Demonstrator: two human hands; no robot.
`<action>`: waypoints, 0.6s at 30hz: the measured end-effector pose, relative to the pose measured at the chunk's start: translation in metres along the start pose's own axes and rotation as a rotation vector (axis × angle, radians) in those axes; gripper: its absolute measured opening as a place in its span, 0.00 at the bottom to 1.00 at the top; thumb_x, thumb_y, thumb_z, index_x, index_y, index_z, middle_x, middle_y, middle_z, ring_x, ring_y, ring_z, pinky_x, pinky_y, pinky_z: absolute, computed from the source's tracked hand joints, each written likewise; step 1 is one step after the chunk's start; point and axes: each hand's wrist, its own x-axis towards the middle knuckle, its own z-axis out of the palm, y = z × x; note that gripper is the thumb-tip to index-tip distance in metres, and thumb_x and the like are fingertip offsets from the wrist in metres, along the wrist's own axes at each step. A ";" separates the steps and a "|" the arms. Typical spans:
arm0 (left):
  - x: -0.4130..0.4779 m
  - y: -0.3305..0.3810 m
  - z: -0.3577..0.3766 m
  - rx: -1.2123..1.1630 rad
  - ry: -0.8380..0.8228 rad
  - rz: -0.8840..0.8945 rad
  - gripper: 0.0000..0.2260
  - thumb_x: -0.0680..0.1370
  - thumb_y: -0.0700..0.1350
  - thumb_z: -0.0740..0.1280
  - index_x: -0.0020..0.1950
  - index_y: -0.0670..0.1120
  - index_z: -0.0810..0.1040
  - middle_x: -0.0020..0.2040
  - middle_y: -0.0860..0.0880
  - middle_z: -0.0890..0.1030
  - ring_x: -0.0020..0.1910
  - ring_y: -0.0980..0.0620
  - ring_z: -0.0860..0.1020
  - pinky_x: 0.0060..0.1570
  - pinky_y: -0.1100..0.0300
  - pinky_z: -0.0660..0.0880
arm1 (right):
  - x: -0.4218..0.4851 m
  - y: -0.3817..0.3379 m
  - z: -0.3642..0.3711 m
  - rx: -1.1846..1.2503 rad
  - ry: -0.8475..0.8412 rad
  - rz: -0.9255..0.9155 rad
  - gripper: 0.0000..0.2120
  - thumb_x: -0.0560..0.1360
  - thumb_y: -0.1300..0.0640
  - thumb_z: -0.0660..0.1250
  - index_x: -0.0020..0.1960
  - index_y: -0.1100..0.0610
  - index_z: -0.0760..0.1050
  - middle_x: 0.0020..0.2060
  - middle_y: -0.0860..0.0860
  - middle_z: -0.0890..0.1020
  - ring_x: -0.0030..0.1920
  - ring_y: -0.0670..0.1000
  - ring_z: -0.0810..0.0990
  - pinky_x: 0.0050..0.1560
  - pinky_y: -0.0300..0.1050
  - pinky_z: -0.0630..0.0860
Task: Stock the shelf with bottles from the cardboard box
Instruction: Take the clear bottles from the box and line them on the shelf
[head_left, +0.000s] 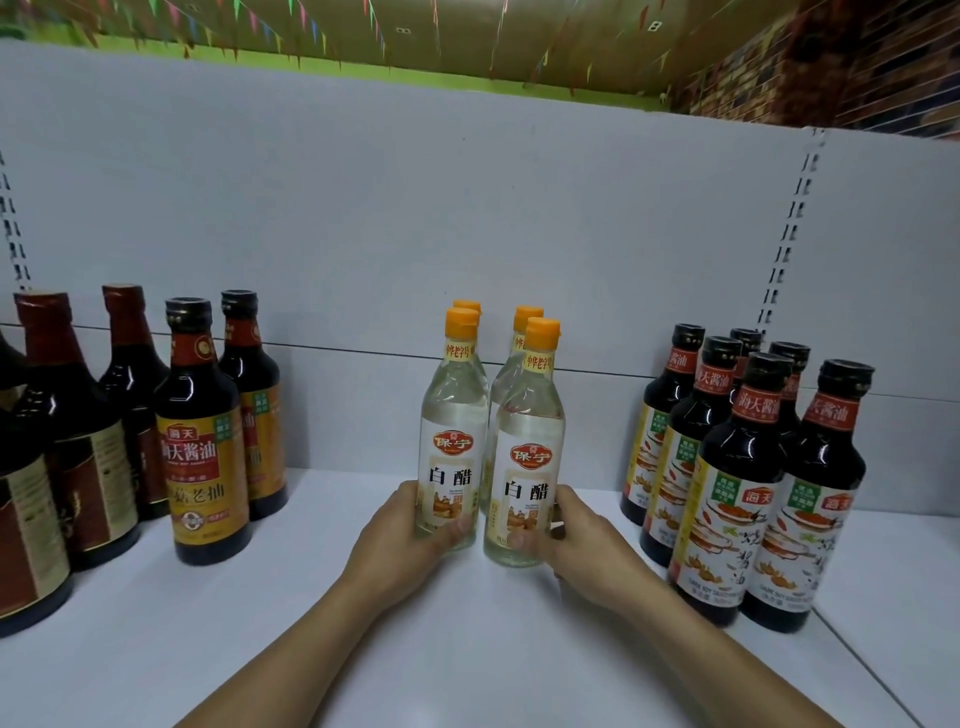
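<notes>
Count, head view: four clear bottles with orange caps stand upright in the middle of the white shelf (467, 654), two in front and two directly behind. We label them front-left bottle (451, 441), front-right bottle (527, 462) and rear pair (505, 376); all four stand close together in a two-by-two block. To the right, near but apart from the block, we count six dark bottles with black caps (730, 467), clustered and upright. To the left we count two dark bottles with orange labels (200, 447), one behind the other, and beyond them at least three red-necked bottles (78, 415); the frame edge cuts that group, so we cannot give a full count. Hands: both bare forearms come in from the bottom edge and converge on the block. The left grip (408, 540) is wrapped round the base of the front-left bottle, thumb across the lower label, fingers behind the glass. The right grip (584, 551) mirrors it on the base of the front-right bottle, thumb on the front, fingers curled round the outer side. Both held bottles rest with their bases on the shelf.
</notes>
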 end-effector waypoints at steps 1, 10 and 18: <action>0.000 -0.001 0.000 -0.002 0.002 0.004 0.22 0.74 0.64 0.72 0.64 0.57 0.72 0.61 0.61 0.80 0.58 0.59 0.80 0.55 0.59 0.76 | 0.001 0.000 0.001 -0.015 0.003 -0.001 0.28 0.78 0.42 0.71 0.73 0.46 0.65 0.61 0.38 0.78 0.59 0.46 0.80 0.61 0.49 0.79; 0.002 -0.003 0.001 -0.013 -0.016 0.023 0.21 0.75 0.61 0.72 0.64 0.57 0.71 0.62 0.61 0.80 0.59 0.58 0.79 0.60 0.55 0.77 | 0.008 -0.002 0.004 -0.233 -0.018 -0.025 0.32 0.74 0.36 0.71 0.71 0.48 0.64 0.67 0.44 0.79 0.64 0.51 0.79 0.63 0.53 0.78; 0.005 -0.008 0.002 0.015 -0.015 0.051 0.25 0.74 0.65 0.70 0.66 0.57 0.71 0.63 0.61 0.80 0.60 0.58 0.79 0.61 0.52 0.78 | 0.012 0.005 0.009 -0.204 0.001 -0.041 0.33 0.72 0.34 0.71 0.71 0.46 0.64 0.67 0.43 0.79 0.66 0.52 0.77 0.64 0.56 0.77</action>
